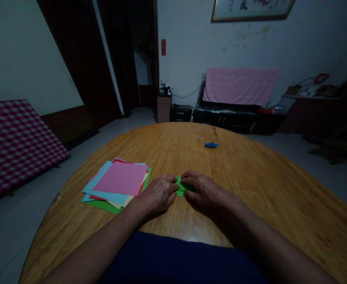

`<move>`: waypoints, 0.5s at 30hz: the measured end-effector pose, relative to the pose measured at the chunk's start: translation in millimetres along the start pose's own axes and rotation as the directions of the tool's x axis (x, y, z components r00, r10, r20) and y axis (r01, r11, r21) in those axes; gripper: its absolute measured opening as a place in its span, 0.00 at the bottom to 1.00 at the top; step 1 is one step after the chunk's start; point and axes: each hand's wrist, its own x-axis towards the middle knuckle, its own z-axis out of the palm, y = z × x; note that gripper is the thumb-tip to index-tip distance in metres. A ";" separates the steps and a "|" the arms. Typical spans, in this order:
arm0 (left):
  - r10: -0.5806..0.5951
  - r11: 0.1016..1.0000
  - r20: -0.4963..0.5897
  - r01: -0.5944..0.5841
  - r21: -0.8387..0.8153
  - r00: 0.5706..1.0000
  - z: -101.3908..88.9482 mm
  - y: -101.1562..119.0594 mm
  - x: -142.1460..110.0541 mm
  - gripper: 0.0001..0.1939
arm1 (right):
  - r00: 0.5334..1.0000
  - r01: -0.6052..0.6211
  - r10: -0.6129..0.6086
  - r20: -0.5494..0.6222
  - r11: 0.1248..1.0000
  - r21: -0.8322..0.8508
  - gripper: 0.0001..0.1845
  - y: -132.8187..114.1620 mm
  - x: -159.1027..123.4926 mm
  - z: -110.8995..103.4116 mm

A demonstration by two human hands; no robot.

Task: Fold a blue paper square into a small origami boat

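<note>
A small piece of folded green paper (180, 193) lies on the table between my two hands, partly covered by the fingers. My left hand (161, 192) is closed at its left edge, fingers curled and pressed down on it. From the other side my right hand (204, 188) grips the paper between thumb and fingers, near a raised flap. To the left, a loose stack of coloured paper sheets (120, 178) has a pink sheet on top, with light blue, red, cream and green ones beneath. Farther back rests a blue folded paper boat (211, 145).
The round wooden table (173, 146) fills the foreground, its edge curving away on both sides. A checked cloth-covered surface (16, 142) stands on the left. Behind the table are a dark low cabinet (221, 117) and a pink cloth (241, 86) draped over something.
</note>
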 end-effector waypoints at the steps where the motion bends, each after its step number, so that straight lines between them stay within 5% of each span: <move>1: 0.001 1.000 -0.002 -0.001 -0.001 1.000 -0.3 0.1 0.0 0.14 | 1.000 0.000 0.000 0.001 1.000 0.003 0.14 0.0 -0.3 -0.3; 15: 0.015 1.000 0.004 -0.015 0.008 1.000 0.7 -1.8 -0.9 0.13 | 0.999 -0.015 0.016 -0.040 1.000 0.018 0.13 2.2 0.9 4.7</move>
